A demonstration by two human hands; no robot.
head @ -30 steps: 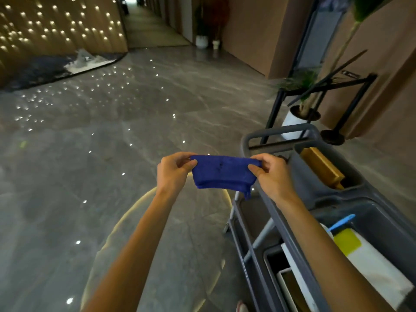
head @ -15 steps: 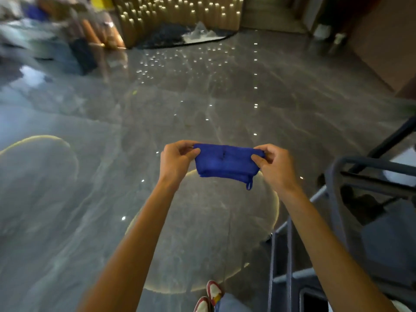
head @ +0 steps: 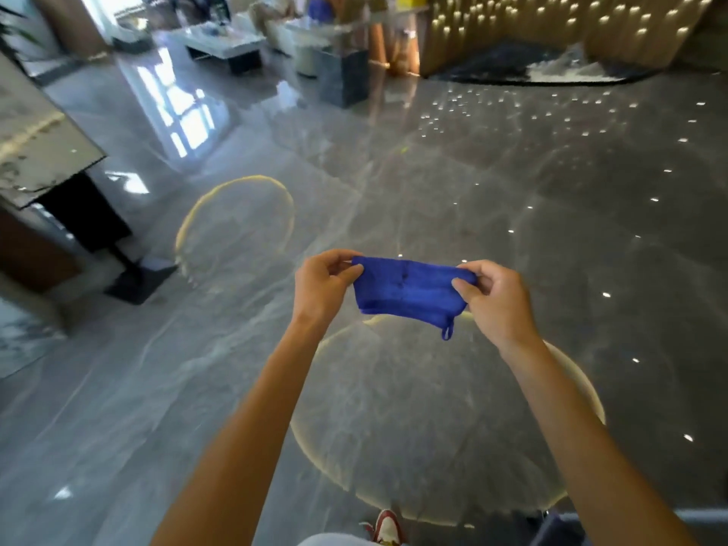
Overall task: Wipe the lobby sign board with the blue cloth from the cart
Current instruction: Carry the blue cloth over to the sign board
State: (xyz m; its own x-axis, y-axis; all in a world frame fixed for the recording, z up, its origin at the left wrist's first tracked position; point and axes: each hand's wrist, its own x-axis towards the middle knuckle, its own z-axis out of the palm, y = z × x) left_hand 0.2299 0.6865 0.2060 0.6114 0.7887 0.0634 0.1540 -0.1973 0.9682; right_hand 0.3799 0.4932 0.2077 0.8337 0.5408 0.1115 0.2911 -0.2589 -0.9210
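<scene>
A folded blue cloth [head: 407, 289] is stretched between both hands at chest height over the floor. My left hand [head: 321, 283] pinches its left end and my right hand [head: 494, 295] pinches its right end. A small loop hangs from the cloth's lower right corner. At the far left stands a tilted glossy sign board [head: 35, 143] on a black post with a flat black base [head: 136, 279]. Only a grey corner of the cart [head: 559, 530] shows at the bottom right edge.
The polished grey marble floor [head: 512, 199] reflects ceiling lights and two ring-shaped glows. Low tables, seats and a dark block [head: 342, 78] stand at the back. A lit slatted wall [head: 551, 29] is at the back right. My shoe [head: 388, 526] shows at the bottom.
The view has swung left, away from the cart, which has slid almost out of frame. The sign board has come into view at the left. Both hands still hold the cloth the same way.
</scene>
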